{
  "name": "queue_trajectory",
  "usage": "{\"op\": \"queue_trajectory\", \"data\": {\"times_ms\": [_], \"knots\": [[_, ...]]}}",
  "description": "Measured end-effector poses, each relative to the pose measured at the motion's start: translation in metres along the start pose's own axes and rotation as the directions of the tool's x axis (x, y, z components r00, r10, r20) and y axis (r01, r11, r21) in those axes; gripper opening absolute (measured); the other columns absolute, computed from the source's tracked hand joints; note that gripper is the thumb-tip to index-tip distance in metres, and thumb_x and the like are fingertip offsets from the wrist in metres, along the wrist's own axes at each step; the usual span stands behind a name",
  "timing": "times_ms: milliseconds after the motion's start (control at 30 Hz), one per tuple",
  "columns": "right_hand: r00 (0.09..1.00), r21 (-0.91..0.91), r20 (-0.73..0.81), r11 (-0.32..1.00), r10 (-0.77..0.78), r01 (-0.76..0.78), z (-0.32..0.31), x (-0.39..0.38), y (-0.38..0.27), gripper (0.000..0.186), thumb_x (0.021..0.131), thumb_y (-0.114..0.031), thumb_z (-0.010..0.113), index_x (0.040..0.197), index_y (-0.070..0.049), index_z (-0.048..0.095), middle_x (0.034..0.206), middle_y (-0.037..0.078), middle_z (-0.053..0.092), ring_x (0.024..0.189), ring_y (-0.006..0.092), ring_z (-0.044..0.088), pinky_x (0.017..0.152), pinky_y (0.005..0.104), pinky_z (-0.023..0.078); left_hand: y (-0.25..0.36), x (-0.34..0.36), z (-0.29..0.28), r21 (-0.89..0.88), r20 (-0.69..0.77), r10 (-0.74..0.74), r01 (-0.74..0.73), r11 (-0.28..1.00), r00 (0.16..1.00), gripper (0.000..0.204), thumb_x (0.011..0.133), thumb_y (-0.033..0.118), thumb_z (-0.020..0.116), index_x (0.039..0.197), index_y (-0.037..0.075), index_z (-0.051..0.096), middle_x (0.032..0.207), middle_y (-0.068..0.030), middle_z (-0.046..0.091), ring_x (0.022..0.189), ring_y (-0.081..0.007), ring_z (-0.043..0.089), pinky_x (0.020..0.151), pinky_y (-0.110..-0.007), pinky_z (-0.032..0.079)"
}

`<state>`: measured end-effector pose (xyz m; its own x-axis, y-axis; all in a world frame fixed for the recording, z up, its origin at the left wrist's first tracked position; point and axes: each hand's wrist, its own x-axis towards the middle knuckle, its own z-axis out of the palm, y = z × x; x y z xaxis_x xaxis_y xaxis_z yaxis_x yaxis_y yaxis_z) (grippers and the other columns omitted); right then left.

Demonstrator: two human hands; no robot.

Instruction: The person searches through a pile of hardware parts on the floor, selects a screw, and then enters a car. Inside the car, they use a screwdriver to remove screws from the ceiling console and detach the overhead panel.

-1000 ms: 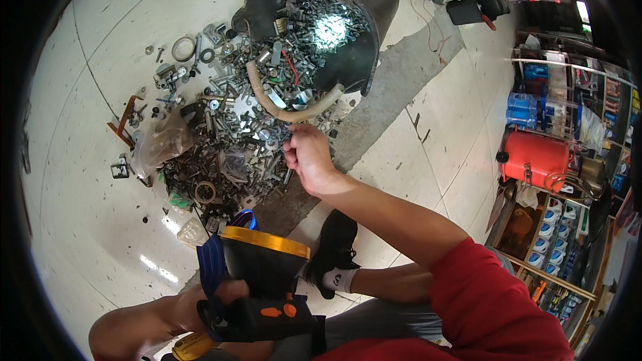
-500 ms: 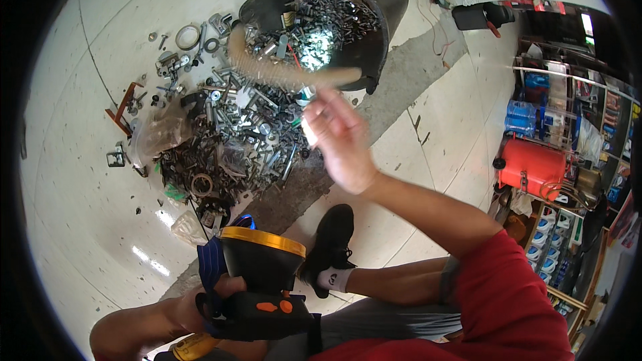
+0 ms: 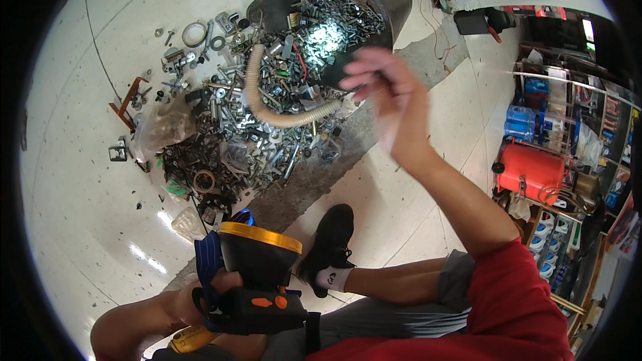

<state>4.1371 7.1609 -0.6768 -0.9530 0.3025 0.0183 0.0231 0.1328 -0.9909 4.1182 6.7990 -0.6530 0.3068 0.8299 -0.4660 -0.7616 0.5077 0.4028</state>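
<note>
My right hand (image 3: 384, 93), blurred, is raised by the mouth of a tipped black bucket (image 3: 401, 7), fingers apart and loosely bent, with nothing visible in them. A mound of loose metal bolts and fittings (image 3: 267, 150) spills from the bucket over the floor, with a lit patch among those inside. A beige ribbed hose (image 3: 281, 117) curves across the mound. Near my lap, my left hand (image 3: 210, 289) grips a black headlamp (image 3: 257, 261) with a yellow rim, orange buttons and a blue strap. Plastic bags (image 3: 164, 130) and a rusty bracket (image 3: 120, 117) lie at the mound's left side.
Shelves at the right hold bottles (image 3: 545, 247), boxes and a blue water jug (image 3: 519, 120), with a red tank (image 3: 531, 172) by them. A black case (image 3: 476, 22) and tangled wires sit on the floor at the top right. My black shoe (image 3: 331, 234) rests below the mound.
My right hand has risen up and rightward from the mound, its fingers loosened from a curl. The hose shifted up, then settled lower again, its left end now upright. My left hand stays on the headlamp.
</note>
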Motion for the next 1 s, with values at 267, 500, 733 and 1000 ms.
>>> {"op": "queue_trajectory", "data": {"times_ms": [267, 500, 733, 1000], "knots": [[0.849, -0.831, 0.363, 0.545, 0.383, 0.11, 0.021, -0.019, 0.06, 0.031, 0.077, 0.01, 0.055, 0.106, 0.001, 0.062, 0.086, 0.018, 0.066, 0.084, 0.0368, 0.066, 0.076, 0.0422, 0.054, -0.001, 0.0, 0.0, -0.152, -0.033, -0.07, 0.064, 0.986, 0.997, 0.079, 0.091, 0.057, 0.061, 0.144, 0.001, 0.042, 0.133, -0.0158, 0.059, 0.122, -0.0226, 0.06, 0.106, -0.035, 0.047], [0.945, -0.675, 0.303, 0.727, 0.122, 0.122, 0.053, -0.009, 0.069, 0.022, 0.078, 0.007, 0.057, 0.099, 0.006, 0.062, 0.087, 0.021, 0.066, 0.077, 0.0366, 0.067, 0.071, 0.0433, 0.055, -0.016, -0.004, -0.003, -0.522, -0.011, -0.13, 0.105, 0.846, 0.991, 0.077, 0.09, 0.05, 0.065, 0.144, 0.0, 0.041, 0.134, -0.0164, 0.058, 0.123, -0.0231, 0.059, 0.106, -0.036, 0.047], [0.938, -0.96, 0.044, 0.276, 0.345, -0.056, 0.057, 0.067, 0.094, 0.028, 0.091, -0.006, 0.051, 0.116, 0.006, 0.057, 0.098, 0.026, 0.067, 0.089, 0.0388, 0.07, 0.075, 0.0451, 0.057, -0.012, 0.0, -0.002, -0.369, -0.017, -0.065, 0.055, 0.928, 0.998, 0.077, 0.089, 0.046, 0.068, 0.144, -0.001, 0.04, 0.133, -0.0162, 0.059, 0.121, -0.0241, 0.06, 0.106, -0.037, 0.047], [0.894, -0.955, 0.29, 0.16, 0.342, 0.249, 0.055, 0.041, 0.111, 0.043, 0.097, -0.015, 0.048, 0.137, 0.001, 0.047, 0.095, 0.021, 0.066, 0.083, 0.0349, 0.068, 0.075, 0.0429, 0.056, -0.004, 0.001, -0.008, -0.467, 0.045, -0.077, 0.089, 0.88, 0.996, 0.084, 0.084, 0.034, 0.079, 0.148, 0.001, 0.036, 0.141, -0.0154, 0.054, 0.13, -0.0223, 0.054, 0.114, -0.037, 0.04]]}}
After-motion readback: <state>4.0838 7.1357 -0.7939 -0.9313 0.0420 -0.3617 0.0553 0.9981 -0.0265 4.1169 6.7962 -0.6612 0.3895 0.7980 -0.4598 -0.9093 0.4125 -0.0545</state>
